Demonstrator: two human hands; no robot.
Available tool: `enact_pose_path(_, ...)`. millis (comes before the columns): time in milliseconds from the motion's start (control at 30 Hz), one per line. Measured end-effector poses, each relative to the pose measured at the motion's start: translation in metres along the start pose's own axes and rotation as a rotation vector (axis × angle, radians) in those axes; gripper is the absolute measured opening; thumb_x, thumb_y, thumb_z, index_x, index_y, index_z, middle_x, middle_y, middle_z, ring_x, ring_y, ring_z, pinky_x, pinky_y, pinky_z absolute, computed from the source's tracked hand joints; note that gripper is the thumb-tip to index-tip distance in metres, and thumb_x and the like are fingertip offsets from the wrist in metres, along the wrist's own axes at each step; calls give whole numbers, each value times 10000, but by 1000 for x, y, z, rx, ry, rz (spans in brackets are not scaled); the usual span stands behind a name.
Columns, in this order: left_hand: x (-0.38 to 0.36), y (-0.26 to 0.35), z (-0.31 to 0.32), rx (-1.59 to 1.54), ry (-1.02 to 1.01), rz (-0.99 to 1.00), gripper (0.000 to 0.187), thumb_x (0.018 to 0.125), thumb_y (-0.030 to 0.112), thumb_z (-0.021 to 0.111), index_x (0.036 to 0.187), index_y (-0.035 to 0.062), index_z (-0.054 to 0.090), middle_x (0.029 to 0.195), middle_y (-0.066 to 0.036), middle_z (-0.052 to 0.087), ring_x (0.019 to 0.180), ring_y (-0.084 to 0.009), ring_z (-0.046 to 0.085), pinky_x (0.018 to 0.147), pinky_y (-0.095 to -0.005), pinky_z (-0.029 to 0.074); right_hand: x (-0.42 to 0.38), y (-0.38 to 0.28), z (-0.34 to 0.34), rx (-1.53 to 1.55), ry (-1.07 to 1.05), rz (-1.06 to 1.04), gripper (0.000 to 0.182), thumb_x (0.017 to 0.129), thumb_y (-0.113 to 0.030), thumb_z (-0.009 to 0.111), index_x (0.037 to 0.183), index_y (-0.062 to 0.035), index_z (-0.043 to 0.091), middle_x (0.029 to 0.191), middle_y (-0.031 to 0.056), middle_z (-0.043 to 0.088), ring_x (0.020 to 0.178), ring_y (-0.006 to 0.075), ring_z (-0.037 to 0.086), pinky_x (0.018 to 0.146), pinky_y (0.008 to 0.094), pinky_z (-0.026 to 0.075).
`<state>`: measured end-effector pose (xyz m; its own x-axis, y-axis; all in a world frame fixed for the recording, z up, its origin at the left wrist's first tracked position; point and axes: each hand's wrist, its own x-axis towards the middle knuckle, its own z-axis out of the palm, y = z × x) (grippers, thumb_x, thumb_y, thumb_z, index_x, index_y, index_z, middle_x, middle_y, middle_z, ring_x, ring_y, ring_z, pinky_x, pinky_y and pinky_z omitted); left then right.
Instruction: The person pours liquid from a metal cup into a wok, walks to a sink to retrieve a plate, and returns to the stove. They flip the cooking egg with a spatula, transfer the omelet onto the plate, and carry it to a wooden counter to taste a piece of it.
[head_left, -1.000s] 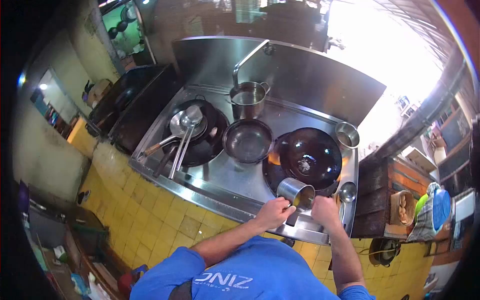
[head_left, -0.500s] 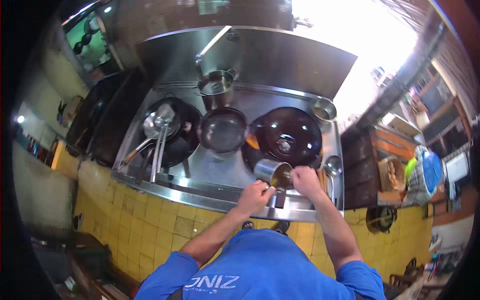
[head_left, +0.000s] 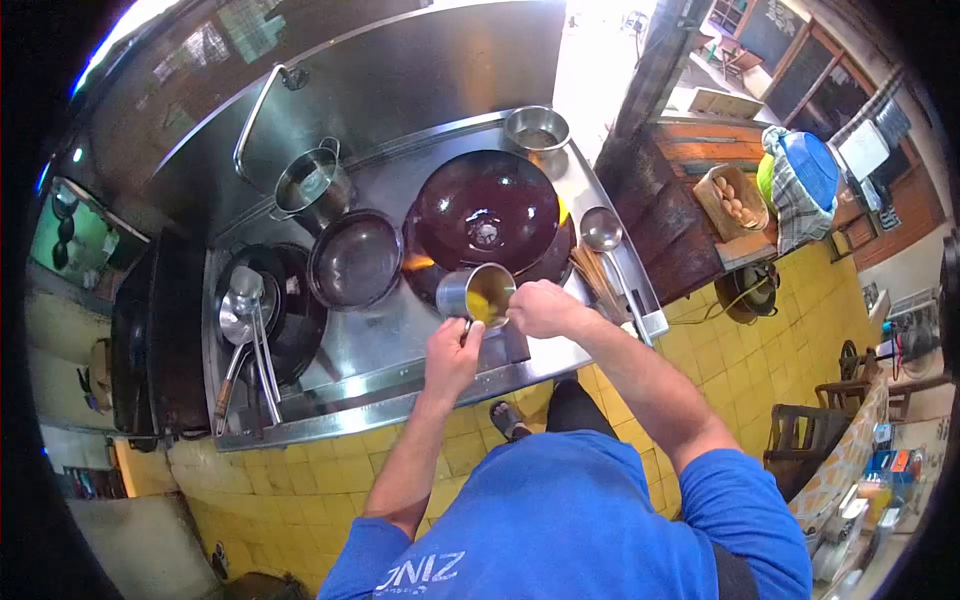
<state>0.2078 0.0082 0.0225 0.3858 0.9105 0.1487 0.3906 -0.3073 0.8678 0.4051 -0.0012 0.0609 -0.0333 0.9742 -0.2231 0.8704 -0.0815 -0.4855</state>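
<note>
A small metal pot (head_left: pixel 455 297) with yellowish liquid (head_left: pixel 482 304) inside is tilted, its mouth toward me and the right, over the near edge of the burner. My left hand (head_left: pixel 452 358) is closed at its near side, with a bit of handle showing at the fingers. My right hand (head_left: pixel 545 308) is closed at its right rim; the fingers hide the grip itself. Just beyond the pot, a dark, shiny wok (head_left: pixel 487 205) sits on the burner, with orange flame at its sides. The wok's short dark handle (head_left: pixel 516 345) points toward me between my hands.
Left of the wok are a dark pan (head_left: pixel 357 260), a tall pot (head_left: pixel 313 190) under the tap (head_left: pixel 262 115), and another wok (head_left: pixel 300 315) with ladles (head_left: pixel 245 300). A metal bowl (head_left: pixel 537 130) stands behind; a ladle (head_left: pixel 602 230) and wooden sticks (head_left: pixel 592 283) lie right. A basket of eggs (head_left: pixel 735 200) stands farther right.
The view has turned and shifted rightward, so the stove appears rotated. Both hands remain on the pot, whose mouth now faces me more, showing more of the yellowish liquid.
</note>
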Motion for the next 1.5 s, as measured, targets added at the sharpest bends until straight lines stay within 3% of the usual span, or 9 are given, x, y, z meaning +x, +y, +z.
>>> enact_pose_path(367, -1, -1, 19, 26, -66, 33, 335, 874, 184, 617, 665, -31, 469, 626, -122, 439, 586, -232, 432, 551, -375, 356, -2, 27, 17, 39, -58, -98, 246, 816, -209, 535, 769, -15, 679, 815, 210, 658, 795, 379, 651, 757, 468, 522)
enact_pose_path(433, 5, 5, 14, 62, -30, 89, 331, 871, 186, 622, 669, -33, 476, 628, -126, 448, 584, -240, 437, 554, -370, 365, 9, 28, 7, 131, 345, 54, 247, 812, -213, 526, 771, -24, 679, 824, 213, 654, 809, 388, 641, 757, 469, 518)
enact_pose_path(633, 44, 12, 3, 134, 13, 69, 316, 852, 195, 616, 663, -22, 486, 646, -152, 470, 625, -315, 494, 574, -417, 379, 45, 33, -11, 111, 381, 67, 208, 768, -159, 534, 776, -16, 684, 832, 217, 658, 810, 386, 644, 759, 463, 521)
enact_pose_path(767, 88, 5, 11, 167, 31, 90, 329, 851, 217, 614, 654, -22, 502, 645, -161, 487, 616, -326, 495, 571, -428, 376, 80, 45, -26, 106, -22, -180, 214, 774, -147, 523, 793, -11, 688, 833, 224, 656, 819, 386, 647, 763, 465, 521)
enact_pose_path(833, 112, 4, 19, 212, 55, 100, 316, 856, 208, 616, 675, -27, 508, 648, -153, 489, 601, -299, 486, 564, -412, 370, 103, 56, -42, 169, 360, 46, 210, 791, -156, 534, 805, -24, 697, 832, 209, 665, 812, 363, 658, 758, 441, 531)
enact_pose_path(1033, 168, 1, 41, 304, 112, 30, 312, 864, 215, 614, 688, -26, 524, 651, -157, 506, 596, -293, 509, 563, -397, 380, 169, 89, -60, 171, 295, 40, 203, 785, -152, 561, 867, -44, 712, 882, 215, 671, 864, 369, 656, 763, 435, 532)
enact_pose_path(1133, 194, 0, 46, 351, 80, -87, 357, 859, 304, 593, 674, 1, 555, 720, -188, 562, 706, -370, 573, 635, -466, 434, 182, 98, -62, 223, -183, -223, 271, 837, -236, 533, 882, -29, 702, 875, 227, 666, 876, 370, 655, 791, 434, 528)
enact_pose_path(1233, 210, -4, 50, 392, 72, -61, 356, 858, 311, 591, 683, 3, 562, 732, -188, 571, 718, -372, 579, 647, -464, 439, 206, 117, -59, 76, 268, -47, 258, 828, -209, 533, 788, -7, 689, 784, 227, 655, 798, 384, 655, 745, 461, 519)
enact_pose_path(1500, 236, -6, 60, 439, 98, 5, 346, 864, 285, 600, 687, -7, 546, 676, -182, 523, 655, -348, 550, 603, -444, 414, 234, 132, -67, 230, -120, -202, 201, 786, -215, 604, 876, -73, 716, 805, 184, 676, 782, 348, 661, 709, 422, 518)
